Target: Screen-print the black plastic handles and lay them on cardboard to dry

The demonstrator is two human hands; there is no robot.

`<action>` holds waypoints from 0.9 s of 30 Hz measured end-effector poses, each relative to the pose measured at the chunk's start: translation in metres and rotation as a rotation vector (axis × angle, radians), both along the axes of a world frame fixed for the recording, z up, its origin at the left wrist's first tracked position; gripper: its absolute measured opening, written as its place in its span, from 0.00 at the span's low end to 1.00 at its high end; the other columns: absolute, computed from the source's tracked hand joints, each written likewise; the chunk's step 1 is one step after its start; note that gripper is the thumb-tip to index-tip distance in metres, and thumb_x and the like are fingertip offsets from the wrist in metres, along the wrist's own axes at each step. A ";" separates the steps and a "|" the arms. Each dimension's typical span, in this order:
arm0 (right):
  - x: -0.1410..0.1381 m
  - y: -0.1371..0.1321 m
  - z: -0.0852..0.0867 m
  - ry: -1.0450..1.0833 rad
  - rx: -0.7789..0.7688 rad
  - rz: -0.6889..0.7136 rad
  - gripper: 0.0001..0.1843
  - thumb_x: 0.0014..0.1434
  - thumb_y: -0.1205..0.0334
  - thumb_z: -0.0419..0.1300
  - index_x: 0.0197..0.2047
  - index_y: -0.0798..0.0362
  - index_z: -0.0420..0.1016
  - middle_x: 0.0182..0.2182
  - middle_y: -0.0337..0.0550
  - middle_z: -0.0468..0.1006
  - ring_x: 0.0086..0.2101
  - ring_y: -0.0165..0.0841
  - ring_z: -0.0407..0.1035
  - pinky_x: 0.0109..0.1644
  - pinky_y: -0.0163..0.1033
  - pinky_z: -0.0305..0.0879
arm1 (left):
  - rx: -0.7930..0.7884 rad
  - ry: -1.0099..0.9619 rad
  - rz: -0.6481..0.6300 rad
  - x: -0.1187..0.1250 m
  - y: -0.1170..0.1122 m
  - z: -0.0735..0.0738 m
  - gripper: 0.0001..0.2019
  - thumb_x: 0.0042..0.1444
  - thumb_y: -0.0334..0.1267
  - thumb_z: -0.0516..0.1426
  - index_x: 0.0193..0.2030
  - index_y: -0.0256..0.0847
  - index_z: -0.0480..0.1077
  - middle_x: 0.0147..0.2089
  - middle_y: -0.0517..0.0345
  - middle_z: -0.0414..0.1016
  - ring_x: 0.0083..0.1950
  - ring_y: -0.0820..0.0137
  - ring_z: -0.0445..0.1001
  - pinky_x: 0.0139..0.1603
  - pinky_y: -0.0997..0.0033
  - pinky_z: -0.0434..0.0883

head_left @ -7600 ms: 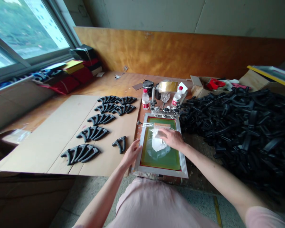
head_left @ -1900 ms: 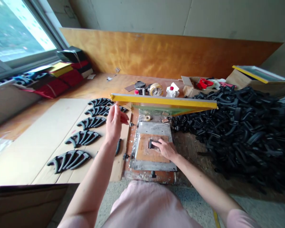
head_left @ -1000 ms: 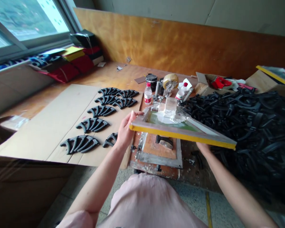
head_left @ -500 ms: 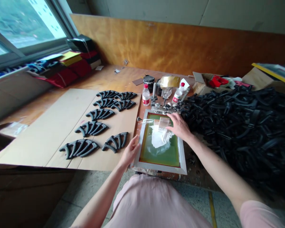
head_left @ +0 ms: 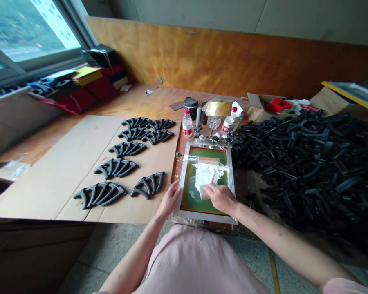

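Note:
A silk-screen frame (head_left: 184,179) with green mesh lies on the bench before me, and white ink (head_left: 205,175) is spread over the mesh. My right hand (head_left: 222,199) is closed on a small pale squeegee (head_left: 204,192), which sits at the near edge of the ink. At the left rim of the frame, my left hand (head_left: 171,198) has its fingers curled against the edge; the fingertips are partly hidden. A wooden-handled piece (head_left: 208,160) lies at the far side of the ink, apart from both hands.
Curved black plastic parts (head_left: 101,194) lie in rows on a cardboard sheet (head_left: 58,163) to the left. A large heap of black parts (head_left: 322,163) borders the frame on the right. Behind stand hinge clamps (head_left: 214,141), bottles (head_left: 187,123) and a black tub (head_left: 190,108).
My right hand has moved from the far part of the mesh towards me, with the squeegee now in it. The white ink reaches nearer. My left hand has closed in on the frame's edge.

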State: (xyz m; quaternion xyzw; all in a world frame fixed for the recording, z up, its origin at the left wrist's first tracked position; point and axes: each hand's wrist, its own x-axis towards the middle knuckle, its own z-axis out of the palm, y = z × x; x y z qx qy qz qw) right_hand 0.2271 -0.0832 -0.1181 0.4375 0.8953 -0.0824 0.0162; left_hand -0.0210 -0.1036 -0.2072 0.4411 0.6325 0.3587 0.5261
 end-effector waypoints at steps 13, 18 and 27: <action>0.001 -0.007 -0.019 0.151 0.098 0.045 0.11 0.60 0.71 0.53 0.42 0.55 0.75 0.38 0.47 0.78 0.36 0.35 0.72 0.38 0.37 0.63 | -0.021 -0.059 0.017 0.004 -0.002 0.019 0.34 0.53 0.58 0.57 0.62 0.39 0.66 0.37 0.53 0.78 0.35 0.64 0.76 0.31 0.72 0.69; -0.002 0.045 0.018 0.307 0.109 -0.219 0.19 0.60 0.59 0.62 0.54 0.45 0.72 0.43 0.42 0.80 0.39 0.36 0.74 0.40 0.37 0.66 | -0.051 -0.136 0.009 0.002 -0.002 0.040 0.36 0.51 0.58 0.60 0.63 0.41 0.64 0.36 0.55 0.78 0.33 0.66 0.76 0.30 0.72 0.70; 0.100 0.105 0.037 0.508 0.321 -0.742 0.19 0.66 0.56 0.50 0.46 0.60 0.76 0.27 0.41 0.80 0.28 0.30 0.74 0.34 0.33 0.69 | 0.178 -0.239 0.120 0.012 0.033 0.139 0.31 0.58 0.64 0.47 0.48 0.38 0.74 0.36 0.54 0.77 0.32 0.69 0.74 0.31 0.73 0.70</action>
